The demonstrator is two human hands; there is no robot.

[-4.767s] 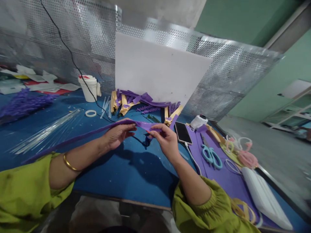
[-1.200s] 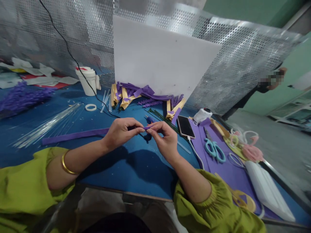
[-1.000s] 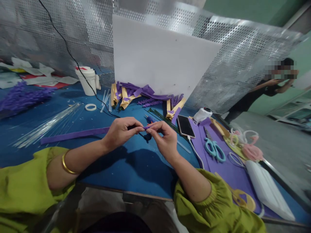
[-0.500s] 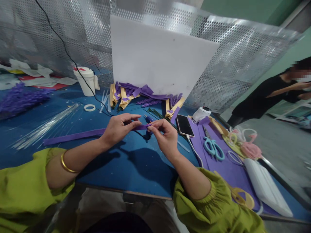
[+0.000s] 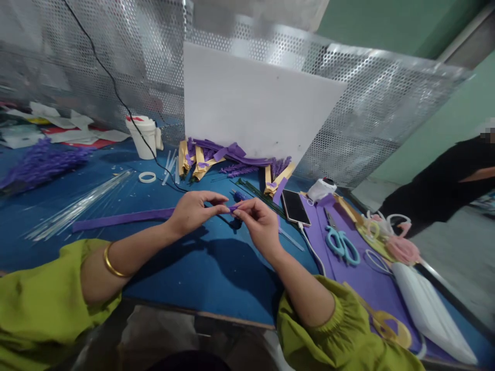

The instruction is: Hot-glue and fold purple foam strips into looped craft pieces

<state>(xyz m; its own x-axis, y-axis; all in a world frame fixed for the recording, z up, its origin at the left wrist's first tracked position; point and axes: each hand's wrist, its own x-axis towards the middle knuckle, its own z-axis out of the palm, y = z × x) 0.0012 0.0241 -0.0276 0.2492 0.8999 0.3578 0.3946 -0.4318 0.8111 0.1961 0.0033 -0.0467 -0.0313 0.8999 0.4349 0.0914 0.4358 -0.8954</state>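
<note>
- Left hand (image 5: 191, 212): one, thumb and fingertips pinched on the near end of the purple strip (image 5: 119, 220).
- Right hand (image 5: 257, 224): one, fingertips pinched on the same strip end, meeting the left hand just above the blue surface (image 5: 201, 268).
- Purple strip: one, long; most of it lies flat on the surface, trailing off to the left. By the look of it, only the tip is being worked, the rest of the length untouched.
- Scissors (image 5: 340, 246): one teal pair, on the purple sheet (image 5: 359, 278) at right, apart from the hands.
- Phone (image 5: 295, 207): one, screen dark, just beyond the right hand.
- White cup (image 5: 145, 136): one, far left.
- Tape ring (image 5: 147, 177): one.
- Clear rods (image 5: 77, 208): a loose bundle, too many to count.
- Heap of purple and tan offcuts (image 5: 228, 159): uncounted, against the white board (image 5: 255, 108).
</note>
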